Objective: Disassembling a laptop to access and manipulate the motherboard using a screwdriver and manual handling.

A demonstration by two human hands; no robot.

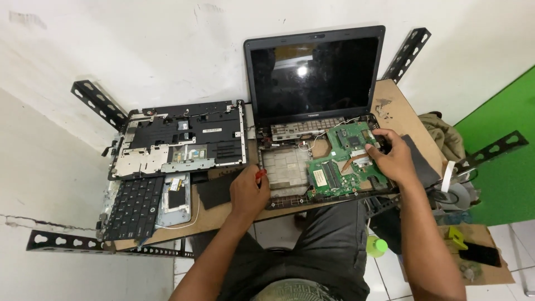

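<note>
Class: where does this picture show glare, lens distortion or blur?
Head view: a bright lamp reflection glares on the black glossy laptop screen; wide-angle distortion bows the brown wooden table edges; the green circuit board stays sharp, and neither hand shows motion blur.

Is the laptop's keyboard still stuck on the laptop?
No, the black keyboard lies loose on the table's left end, apart from the opened laptop, where the green circuit board shows.
</note>
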